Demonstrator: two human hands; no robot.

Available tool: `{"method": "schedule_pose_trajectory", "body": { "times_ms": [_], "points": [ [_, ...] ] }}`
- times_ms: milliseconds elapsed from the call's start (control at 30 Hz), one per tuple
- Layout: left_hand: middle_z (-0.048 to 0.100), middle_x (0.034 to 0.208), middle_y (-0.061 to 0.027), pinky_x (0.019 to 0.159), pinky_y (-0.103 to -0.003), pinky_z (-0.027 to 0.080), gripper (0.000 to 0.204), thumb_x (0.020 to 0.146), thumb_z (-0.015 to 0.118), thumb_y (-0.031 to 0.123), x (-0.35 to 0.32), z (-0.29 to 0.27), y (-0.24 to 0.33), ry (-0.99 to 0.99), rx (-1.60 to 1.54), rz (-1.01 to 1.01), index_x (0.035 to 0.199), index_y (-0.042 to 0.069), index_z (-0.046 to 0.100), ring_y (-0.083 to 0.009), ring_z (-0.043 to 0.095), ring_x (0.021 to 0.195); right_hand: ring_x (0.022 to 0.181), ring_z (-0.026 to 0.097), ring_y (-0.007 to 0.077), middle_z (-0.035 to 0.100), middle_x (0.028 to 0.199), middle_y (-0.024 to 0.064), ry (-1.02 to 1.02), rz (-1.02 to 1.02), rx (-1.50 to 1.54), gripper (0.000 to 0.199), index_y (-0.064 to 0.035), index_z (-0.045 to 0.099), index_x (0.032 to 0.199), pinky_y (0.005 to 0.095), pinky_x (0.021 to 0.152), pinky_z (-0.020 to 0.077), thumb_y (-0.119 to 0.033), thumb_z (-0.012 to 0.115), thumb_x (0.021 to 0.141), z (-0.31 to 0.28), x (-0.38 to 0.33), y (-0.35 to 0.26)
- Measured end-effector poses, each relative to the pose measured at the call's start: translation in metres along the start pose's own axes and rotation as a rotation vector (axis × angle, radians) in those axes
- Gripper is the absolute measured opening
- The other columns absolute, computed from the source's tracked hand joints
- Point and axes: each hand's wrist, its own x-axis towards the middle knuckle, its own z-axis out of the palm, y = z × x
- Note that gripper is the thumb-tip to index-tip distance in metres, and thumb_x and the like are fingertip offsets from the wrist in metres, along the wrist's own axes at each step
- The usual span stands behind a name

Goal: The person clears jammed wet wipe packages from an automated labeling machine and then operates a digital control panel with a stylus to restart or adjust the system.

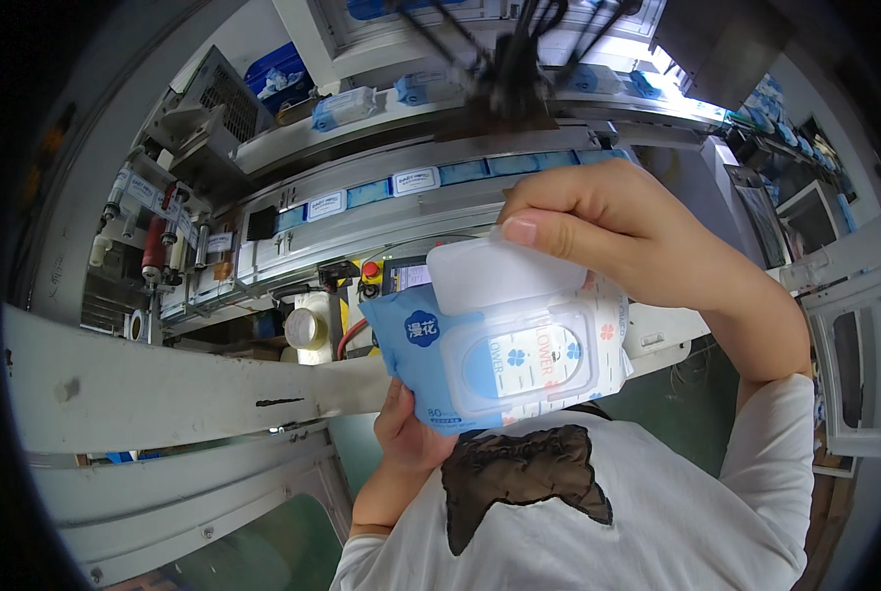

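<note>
A blue and white pack of wet wipes [416, 369] is held up in front of my chest, its printed face toward me. My left hand [413, 430] grips the pack's lower left corner, with the fingers partly hidden behind it. The pack's white plastic lid [505, 274] stands raised from its clear frame [593, 355]. Pinched at the lid's upper edge are the thumb and fingers of my right hand [588, 222]. Inside the frame, the printed film of the pack shows through the oval opening.
Behind the pack runs a machine with a strip of blue and white labels [370, 193]. Several wipe packs [344, 108] lie on a conveyor farther back, under a blurred dark robot arm [514, 79]. A red button [371, 269] and a white machine beam [184, 409] are at the left.
</note>
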Motion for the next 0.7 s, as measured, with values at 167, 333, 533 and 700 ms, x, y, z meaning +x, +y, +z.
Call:
{"method": "schedule_pose_trajectory", "body": {
  "times_ms": [167, 333, 533, 700],
  "points": [
    [0.042, 0.135, -0.0056, 0.106, -0.047, 0.021, 0.052, 0.087, 0.046, 0.034, 0.004, -0.006, 0.0, -0.014, -0.011, -0.006, 0.132, 0.01, 0.039, -0.025, 0.036, 0.126, 0.061, 0.046, 0.0071, 0.052, 0.067, 0.0015, 0.031, -0.009, -0.047, 0.028, 0.0015, 0.058, 0.081, 0.0223, 0.053, 0.0392, -0.024, 0.052, 0.092, 0.0, 0.0, -0.002],
    [0.042, 0.134, -0.0069, 0.105, -0.047, 0.023, 0.058, 0.085, 0.051, 0.041, 0.012, -0.003, -0.007, 0.048, -0.152, 0.06, 0.131, 0.009, 0.04, -0.0251, 0.037, 0.125, 0.061, 0.05, 0.0081, 0.054, 0.067, 0.0028, 0.146, -0.063, -0.118, 0.026, 0.0014, 0.059, 0.083, 0.0234, 0.052, 0.0401, -0.022, 0.051, 0.092, 0.002, 0.009, 0.004],
    [0.024, 0.142, -0.0078, 0.107, -0.044, 0.023, 0.094, 0.072, 0.056, 0.063, 0.061, -0.011, -0.035, -0.119, 0.186, 0.389, 0.139, 0.01, 0.017, -0.0255, 0.023, 0.132, 0.075, 0.059, 0.0232, 0.062, 0.086, 0.0091, 0.233, -0.398, -0.445, 0.02, -0.0034, 0.061, 0.092, 0.0339, 0.064, 0.047, -0.021, 0.055, 0.083, 0.042, 0.03, 0.04],
    [0.038, 0.134, -0.0101, 0.103, -0.044, 0.034, 0.071, 0.083, 0.058, 0.044, 0.095, -0.032, 0.005, 0.463, 0.123, 0.331, 0.135, 0.008, 0.025, -0.0264, 0.039, 0.124, 0.119, 0.044, 0.026, 0.05, 0.125, 0.0118, 0.049, -0.533, -0.699, 0.036, -0.0064, 0.058, 0.108, 0.0543, 0.102, 0.025, -0.023, 0.062, 0.075, 0.08, 0.015, 0.076]
  ]
}}
